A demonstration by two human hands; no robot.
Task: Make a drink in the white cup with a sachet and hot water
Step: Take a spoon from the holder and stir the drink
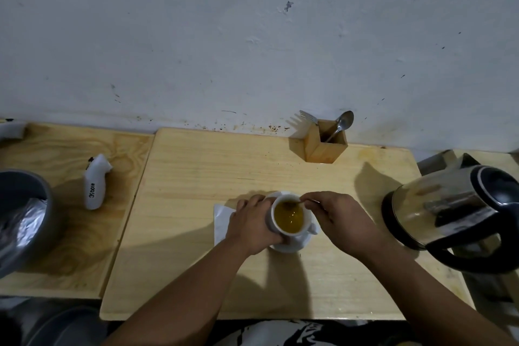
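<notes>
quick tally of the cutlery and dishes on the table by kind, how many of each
spoons: 2, one in the wooden holder (spoon), one stirring in the right hand (spoon)
forks: 1
cups: 1, the white cup, gripped by the left hand
saucers: 1
kettles: 1
total: 6

Cup (289, 218) on saucer (292, 246) (kettle (455, 211) right)

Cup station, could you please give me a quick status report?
Left hand wrapped round white cup. Right hand holds spoon in the yellow drink. Kettle off right, nothing blocking.
</notes>
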